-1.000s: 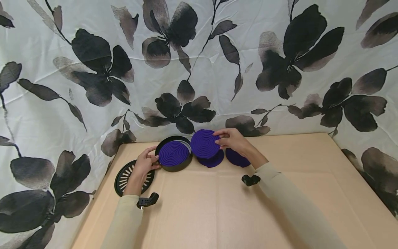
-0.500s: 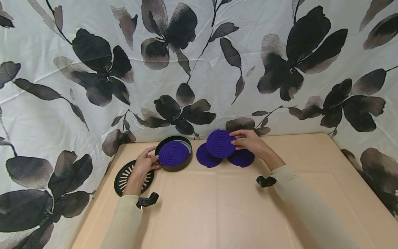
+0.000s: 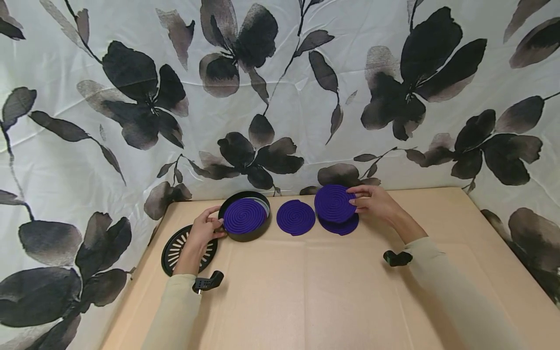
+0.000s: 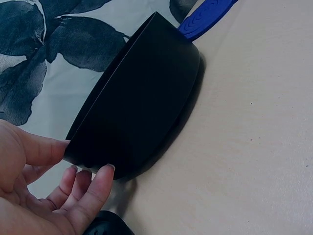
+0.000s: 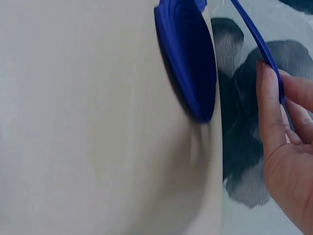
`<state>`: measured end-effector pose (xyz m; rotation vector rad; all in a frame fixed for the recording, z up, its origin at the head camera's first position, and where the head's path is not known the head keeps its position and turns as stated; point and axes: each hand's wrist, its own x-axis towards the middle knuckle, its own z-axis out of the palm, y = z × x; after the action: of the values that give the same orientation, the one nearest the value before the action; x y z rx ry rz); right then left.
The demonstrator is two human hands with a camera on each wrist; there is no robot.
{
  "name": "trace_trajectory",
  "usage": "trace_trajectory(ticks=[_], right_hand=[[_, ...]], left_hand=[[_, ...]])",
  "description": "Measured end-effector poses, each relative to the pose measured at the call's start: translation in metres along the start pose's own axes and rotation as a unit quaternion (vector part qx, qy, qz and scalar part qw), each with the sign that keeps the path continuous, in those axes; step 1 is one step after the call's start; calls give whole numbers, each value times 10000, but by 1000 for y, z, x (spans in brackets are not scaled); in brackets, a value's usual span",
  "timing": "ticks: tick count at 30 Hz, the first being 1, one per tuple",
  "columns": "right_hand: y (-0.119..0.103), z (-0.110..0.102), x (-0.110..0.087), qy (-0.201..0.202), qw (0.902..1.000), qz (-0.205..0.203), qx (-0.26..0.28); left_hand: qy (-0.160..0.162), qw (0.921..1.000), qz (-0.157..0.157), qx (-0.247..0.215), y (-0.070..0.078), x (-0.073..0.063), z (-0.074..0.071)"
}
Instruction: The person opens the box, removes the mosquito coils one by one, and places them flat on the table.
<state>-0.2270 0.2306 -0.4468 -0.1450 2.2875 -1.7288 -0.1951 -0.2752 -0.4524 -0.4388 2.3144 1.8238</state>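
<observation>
While the left hand point(image 3: 203, 229) pinches the side of the round black container point(image 3: 253, 237), 1 coiled purple disc point(image 3: 244, 216) showing within, the right hand point(image 3: 375, 201), fingers pointing left, pinches the raised disc point(image 3: 334, 203) by its right edge, above the rightmost lying disc point(image 3: 343, 228) on the desk point(image 3: 280, 291).

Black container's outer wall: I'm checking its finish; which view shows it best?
The left wrist view, where the outer wall looms large. The head view shows only a narrow front strip; the right wrist view shows none.
</observation>
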Motion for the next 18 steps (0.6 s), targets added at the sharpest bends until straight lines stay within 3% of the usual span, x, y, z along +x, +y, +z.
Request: trace_trajectory(ticks=[18], right_hand=[[27, -42, -40, 387, 9992, 96, 102]], left_hand=[[-144, 9999, -12, -4, 0, -3, -6]])
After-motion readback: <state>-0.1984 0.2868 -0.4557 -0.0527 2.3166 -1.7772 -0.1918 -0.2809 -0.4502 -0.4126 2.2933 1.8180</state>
